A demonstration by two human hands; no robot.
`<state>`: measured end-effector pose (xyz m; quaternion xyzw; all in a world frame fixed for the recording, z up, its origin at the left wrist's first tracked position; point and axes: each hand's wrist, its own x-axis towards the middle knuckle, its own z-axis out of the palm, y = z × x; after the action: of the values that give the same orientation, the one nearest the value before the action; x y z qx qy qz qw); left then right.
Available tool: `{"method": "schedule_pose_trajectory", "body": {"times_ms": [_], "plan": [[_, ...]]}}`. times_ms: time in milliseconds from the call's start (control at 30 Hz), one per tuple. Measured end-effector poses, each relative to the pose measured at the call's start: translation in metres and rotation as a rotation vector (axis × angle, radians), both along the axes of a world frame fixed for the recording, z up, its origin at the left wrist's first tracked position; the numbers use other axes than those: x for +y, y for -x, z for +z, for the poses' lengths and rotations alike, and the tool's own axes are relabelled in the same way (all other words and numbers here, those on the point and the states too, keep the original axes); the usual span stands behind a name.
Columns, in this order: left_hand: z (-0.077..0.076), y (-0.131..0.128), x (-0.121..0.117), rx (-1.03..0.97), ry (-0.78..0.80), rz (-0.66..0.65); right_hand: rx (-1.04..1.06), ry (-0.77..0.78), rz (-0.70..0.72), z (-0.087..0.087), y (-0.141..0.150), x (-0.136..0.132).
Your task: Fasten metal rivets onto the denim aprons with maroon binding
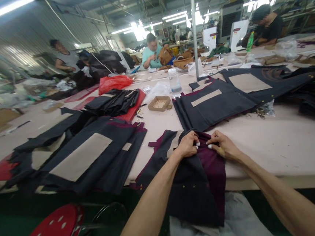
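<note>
Across the near edge of the pale, smooth table [276, 151], your dark cloth panel [190, 207] lies partly folded, its matte black face turned back to bare a maroon lining [213, 168], and its lower end hangs down over your grey-clothed lap [238, 217]. Small brass-coloured studs [189, 186] dot the black side. Your left hand [187, 144] grips the bunched top edge, white coverings on its fingertips; your right hand [222, 146] pinches the maroon cloth just beside it, thumb and finger close together. To your left spread flat dark panels [109, 166] with beige rectangular patches; beyond your hands are a shallow cardboard tray [151, 106] of tiny pieces, a clear bottle [175, 85] and crinkled red plastic [114, 84]. Further right, stiff dark panels [220, 109] overlap
</note>
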<state>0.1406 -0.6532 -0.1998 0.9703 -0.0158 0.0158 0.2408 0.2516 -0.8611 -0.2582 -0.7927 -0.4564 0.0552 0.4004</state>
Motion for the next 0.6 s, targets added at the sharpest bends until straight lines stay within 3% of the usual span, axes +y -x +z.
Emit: {"method": "schedule_pose_trajectory", "body": {"times_ms": [267, 600], "plan": [[-0.001, -0.006, 0.0, 0.049, 0.085, 0.028, 0.095, -0.008, -0.042, -0.01, -0.006, 0.008], [0.003, -0.021, -0.003, 0.167, 0.07, 0.151, 0.1, 0.19, -0.126, -0.002, -0.015, 0.019]]}}
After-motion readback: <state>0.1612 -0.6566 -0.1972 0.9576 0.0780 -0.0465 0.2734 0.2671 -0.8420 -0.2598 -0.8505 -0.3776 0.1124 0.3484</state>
